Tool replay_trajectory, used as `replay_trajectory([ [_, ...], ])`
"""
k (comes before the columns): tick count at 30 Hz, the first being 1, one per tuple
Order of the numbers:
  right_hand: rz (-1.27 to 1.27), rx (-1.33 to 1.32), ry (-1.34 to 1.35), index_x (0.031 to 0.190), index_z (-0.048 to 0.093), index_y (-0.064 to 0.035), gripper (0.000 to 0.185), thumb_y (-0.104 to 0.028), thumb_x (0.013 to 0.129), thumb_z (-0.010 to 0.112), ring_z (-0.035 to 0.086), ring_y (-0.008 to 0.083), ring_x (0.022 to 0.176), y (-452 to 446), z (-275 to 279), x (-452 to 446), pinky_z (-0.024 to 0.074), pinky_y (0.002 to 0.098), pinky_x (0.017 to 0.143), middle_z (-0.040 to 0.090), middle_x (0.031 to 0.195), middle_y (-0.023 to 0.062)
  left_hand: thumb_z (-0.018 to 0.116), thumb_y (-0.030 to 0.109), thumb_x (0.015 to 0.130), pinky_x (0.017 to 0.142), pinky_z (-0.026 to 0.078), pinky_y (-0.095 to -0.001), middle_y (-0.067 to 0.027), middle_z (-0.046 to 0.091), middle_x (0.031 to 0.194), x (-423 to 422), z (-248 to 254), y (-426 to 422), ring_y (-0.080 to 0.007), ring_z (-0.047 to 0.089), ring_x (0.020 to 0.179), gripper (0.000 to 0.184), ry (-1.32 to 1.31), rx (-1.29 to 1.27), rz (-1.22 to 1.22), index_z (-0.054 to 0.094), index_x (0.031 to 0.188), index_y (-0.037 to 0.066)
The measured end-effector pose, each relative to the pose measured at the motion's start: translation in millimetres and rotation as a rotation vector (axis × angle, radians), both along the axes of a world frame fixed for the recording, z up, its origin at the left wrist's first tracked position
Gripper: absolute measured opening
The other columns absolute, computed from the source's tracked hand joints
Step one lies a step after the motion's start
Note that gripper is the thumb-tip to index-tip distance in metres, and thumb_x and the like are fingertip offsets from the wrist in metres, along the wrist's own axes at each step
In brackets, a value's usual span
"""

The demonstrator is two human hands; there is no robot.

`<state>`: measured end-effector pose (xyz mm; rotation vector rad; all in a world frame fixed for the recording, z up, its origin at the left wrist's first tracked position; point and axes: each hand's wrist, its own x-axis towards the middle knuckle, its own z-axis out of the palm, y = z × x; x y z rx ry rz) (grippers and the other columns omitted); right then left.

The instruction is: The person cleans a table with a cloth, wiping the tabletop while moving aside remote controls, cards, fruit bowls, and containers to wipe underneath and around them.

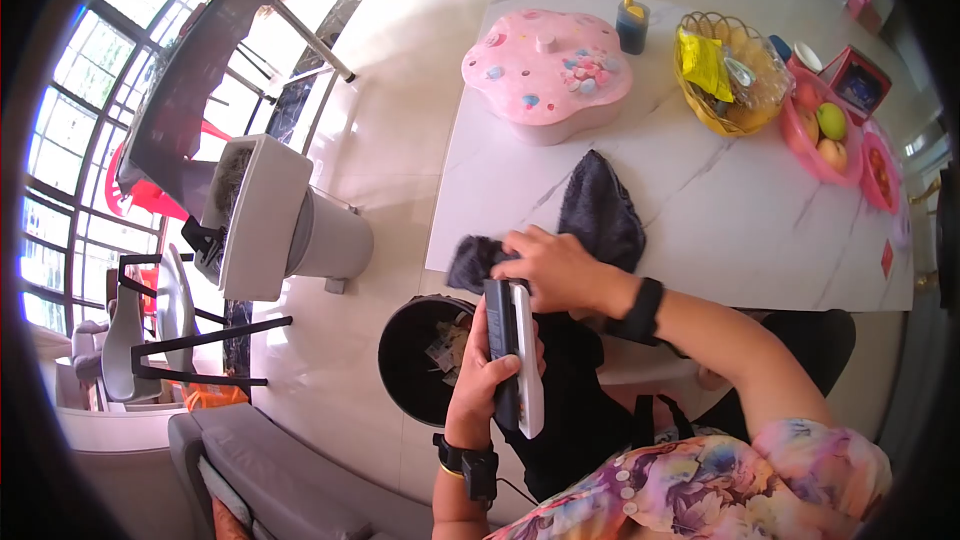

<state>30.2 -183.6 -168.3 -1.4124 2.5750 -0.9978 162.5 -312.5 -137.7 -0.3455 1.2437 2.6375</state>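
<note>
My left hand (478, 392) is wrapped round a black and white handheld device (515, 360), upright in front of my body. At the device's top end is my right hand (550, 265), its fingers bent over the table's near edge; what they hold, if anything, is hidden. A dark fuzzy cloth (602, 210) lies on the white marbled table (690, 240) beyond my right hand. Another dark fuzzy piece (474, 262) sits at the table edge, left of my right fingers.
A black bin (405, 365) with paper scraps stands below the table edge. On the table are a pink box (545, 75), a dark bottle (632, 30), a yellow basket (735, 120) and a pink fruit bowl (815, 155). Chairs stand at the left.
</note>
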Motion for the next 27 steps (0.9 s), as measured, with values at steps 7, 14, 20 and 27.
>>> replay_trajectory([
  [7, -0.479, -0.004, -0.018, 0.104, 0.064, -0.0160, 0.035, -0.028, 0.071, 0.067, 0.055, 0.0239, 0.095, 57, -5, -19, 0.0505, 0.0374, 0.073, 0.054, 0.101, 0.0067, 0.073, 0.018, 0.063, 0.063, 0.050, -0.0326, -0.0104, 0.052, 0.094, -2, 5, 1, -0.0197, 0.057, 0.074, 0.101, 0.047, 0.019, -0.094, 0.016, 0.145, 0.016],
  [14, -0.432, 0.191, -0.080, 0.101, 0.065, -0.0125, 0.034, -0.027, 0.071, 0.064, 0.054, 0.0318, 0.100, -31, 6, -67, 0.0481, 0.0448, 0.082, 0.054, 0.103, 0.0133, 0.075, 0.017, 0.061, 0.067, 0.051, -0.0327, -0.0105, 0.054, 0.095, -1, -18, -7, -0.0206, 0.059, 0.078, 0.103, 0.119, -0.165, -0.152, 0.016, 0.145, 0.014],
  [20, -0.064, 0.014, 0.002, 0.099, 0.066, -0.0160, 0.031, -0.024, 0.069, 0.068, 0.054, 0.0281, 0.095, -27, -12, -3, 0.0514, 0.0404, 0.072, 0.053, 0.095, 0.0099, 0.075, 0.018, 0.060, 0.068, 0.052, -0.0338, -0.0109, 0.054, 0.097, -1, -24, -6, -0.0215, 0.060, 0.079, 0.100, 0.117, -0.174, -0.133, 0.020, 0.143, 0.013],
  [27, -0.292, 0.025, 0.058, 0.097, 0.066, -0.0178, 0.031, -0.029, 0.068, 0.067, 0.057, 0.0241, 0.088, 79, 2, 18, 0.0523, 0.0350, 0.066, 0.054, 0.092, 0.0070, 0.066, 0.013, 0.060, 0.066, 0.052, -0.0315, -0.0095, 0.056, 0.094, -5, 7, 4, -0.0207, 0.060, 0.073, 0.092, -0.006, -0.179, -0.102, 0.025, 0.142, 0.012],
])
